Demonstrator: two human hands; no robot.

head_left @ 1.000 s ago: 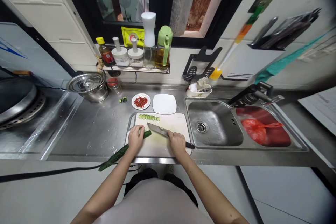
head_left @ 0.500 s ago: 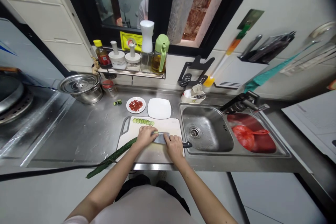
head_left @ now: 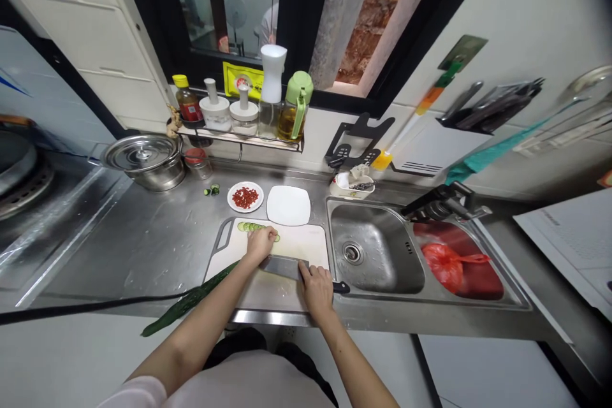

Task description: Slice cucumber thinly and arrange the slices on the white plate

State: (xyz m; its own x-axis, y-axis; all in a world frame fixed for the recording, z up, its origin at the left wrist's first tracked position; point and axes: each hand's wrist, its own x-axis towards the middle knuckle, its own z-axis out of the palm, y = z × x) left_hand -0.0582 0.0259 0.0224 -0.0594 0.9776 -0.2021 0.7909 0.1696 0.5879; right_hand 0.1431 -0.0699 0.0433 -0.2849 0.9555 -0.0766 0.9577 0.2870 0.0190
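A white cutting board (head_left: pixel 306 243) lies on the steel counter in front of me. My right hand (head_left: pixel 315 285) is closed round the black handle of a knife (head_left: pixel 283 266), whose wide blade lies across the board. My left hand (head_left: pixel 261 243) has moved off the long cucumber (head_left: pixel 191 299) and rests with curled fingers on the far part of the board, at a row of cucumber slices (head_left: pixel 249 227). What its fingers hold, if anything, is hidden. The cucumber sticks out past the counter's front edge.
Behind the board stand a small plate of chopped red chili (head_left: pixel 245 196) and a white plate (head_left: pixel 288 205). A lidded steel pot (head_left: pixel 143 160) sits at the left, a double sink (head_left: pixel 377 248) with a red bag (head_left: pixel 447 258) at the right. Condiment bottles (head_left: pixel 287 102) line a wall shelf.
My left hand left the cucumber and moved forward to the slices at the board's far side. The knife blade turned flatter across the board. The view shifted slightly left and down.
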